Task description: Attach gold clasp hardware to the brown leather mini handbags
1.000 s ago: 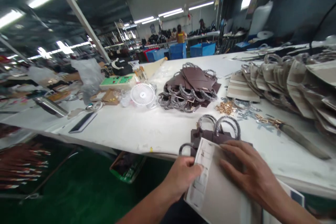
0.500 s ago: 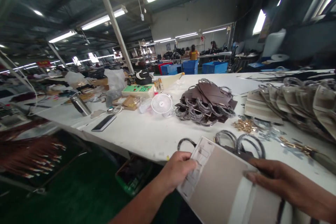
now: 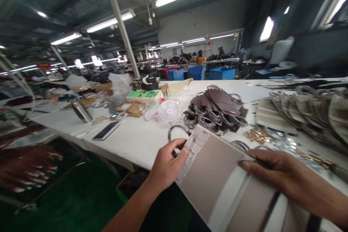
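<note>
My left hand (image 3: 166,164) grips the near left edge of a flat beige and white bag panel (image 3: 214,177), thumb on top and fingers curled under. My right hand (image 3: 274,174) holds the panel's right side, fingers pressed along its top edge. A grey wrapped handle loop (image 3: 175,130) sticks out beyond the panel's far corner. The panel hangs partly over the front edge of the white table (image 3: 136,137).
A pile of brown bag pieces with grey handles (image 3: 214,108), a small white fan (image 3: 169,111), gold metal fittings (image 3: 257,136), and a row of beige bags (image 3: 304,110) lie on the table. A phone (image 3: 106,131) and steel bottle (image 3: 81,111) lie left. People work far behind.
Both hands have lifted the panel and turned it; the dark bag piece beneath it is now covered. The view has tilted up.
</note>
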A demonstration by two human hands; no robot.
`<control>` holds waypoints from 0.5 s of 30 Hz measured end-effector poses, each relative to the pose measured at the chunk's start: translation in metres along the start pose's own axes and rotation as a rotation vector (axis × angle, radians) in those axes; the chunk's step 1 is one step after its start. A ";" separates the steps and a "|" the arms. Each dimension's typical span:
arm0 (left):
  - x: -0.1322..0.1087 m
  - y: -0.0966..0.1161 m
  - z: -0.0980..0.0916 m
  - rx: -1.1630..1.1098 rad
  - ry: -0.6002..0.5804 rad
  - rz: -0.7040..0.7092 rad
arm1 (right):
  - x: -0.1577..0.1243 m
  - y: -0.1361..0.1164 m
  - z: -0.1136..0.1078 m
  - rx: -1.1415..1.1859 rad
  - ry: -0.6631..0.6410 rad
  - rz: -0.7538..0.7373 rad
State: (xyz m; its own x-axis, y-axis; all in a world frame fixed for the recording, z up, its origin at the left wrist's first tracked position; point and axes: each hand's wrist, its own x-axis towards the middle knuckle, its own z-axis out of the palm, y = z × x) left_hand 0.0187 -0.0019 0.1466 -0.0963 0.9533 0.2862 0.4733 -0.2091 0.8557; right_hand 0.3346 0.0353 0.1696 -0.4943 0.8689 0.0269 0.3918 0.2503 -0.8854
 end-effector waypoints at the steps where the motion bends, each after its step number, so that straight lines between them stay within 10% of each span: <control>1: -0.001 0.002 0.005 0.023 0.119 0.067 | -0.005 -0.006 -0.012 -0.040 0.049 -0.045; 4: -0.006 0.008 0.022 -0.006 0.318 0.198 | -0.028 -0.029 -0.048 -0.392 0.424 -0.254; 8: -0.011 0.025 0.052 -0.437 -0.021 -0.039 | -0.061 -0.046 -0.050 -1.029 0.617 -0.531; 11: -0.012 0.036 0.083 -0.800 -0.198 -0.164 | -0.066 -0.023 0.002 -1.117 0.442 -0.594; 15: -0.013 0.019 0.125 -0.652 -0.143 -0.311 | -0.045 0.056 0.097 -1.068 0.489 -0.571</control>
State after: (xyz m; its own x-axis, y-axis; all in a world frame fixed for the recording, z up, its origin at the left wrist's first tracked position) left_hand 0.1381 0.0085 0.1056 -0.0050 0.9995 -0.0324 -0.1782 0.0310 0.9835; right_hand 0.3036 -0.0314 0.0736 -0.5515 0.5362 0.6390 0.7526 0.6503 0.1039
